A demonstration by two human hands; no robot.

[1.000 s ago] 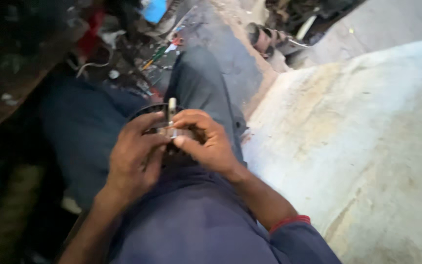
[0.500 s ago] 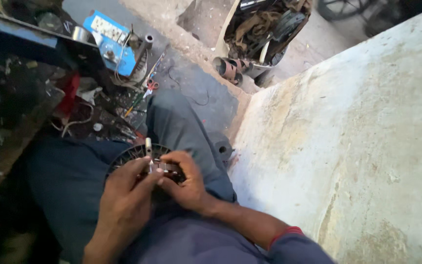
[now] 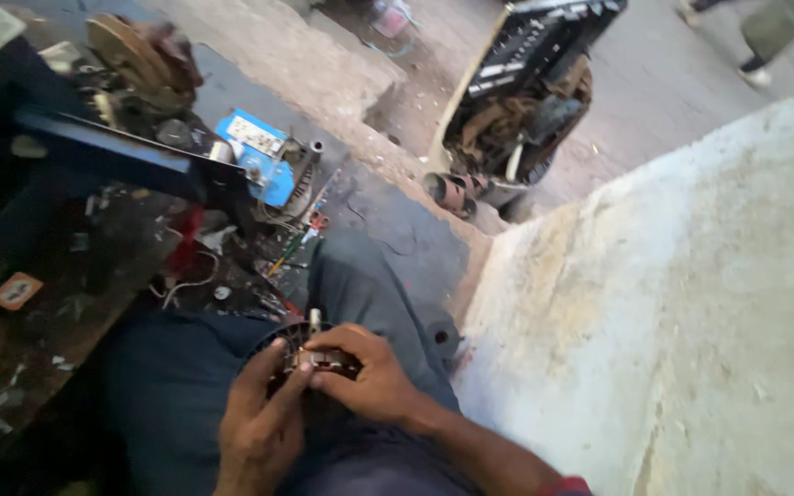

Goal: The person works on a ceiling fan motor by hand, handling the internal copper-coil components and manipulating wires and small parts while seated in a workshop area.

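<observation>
I sit on the ground with dark blue trousers over my legs. Both hands meet over my lap around a round black part (image 3: 279, 342) with a small metal pin sticking up from it. My left hand (image 3: 259, 422) grips the part from below and the left. From the right, my right hand (image 3: 369, 372) closes over it, fingertips pinching a small metal piece on its top. Most of the part is hidden under my fingers.
A blue box-shaped device (image 3: 255, 152) and several loose tools and wires lie on the dark floor ahead. A blue metal bar (image 3: 112, 152) crosses at left. A rough pale concrete wall (image 3: 673, 303) fills the right. A dismantled machine (image 3: 526, 101) stands farther off.
The view has tilted up and away, showing more of the floor and the machine ahead. My hands stay together on the black part, lower in view.
</observation>
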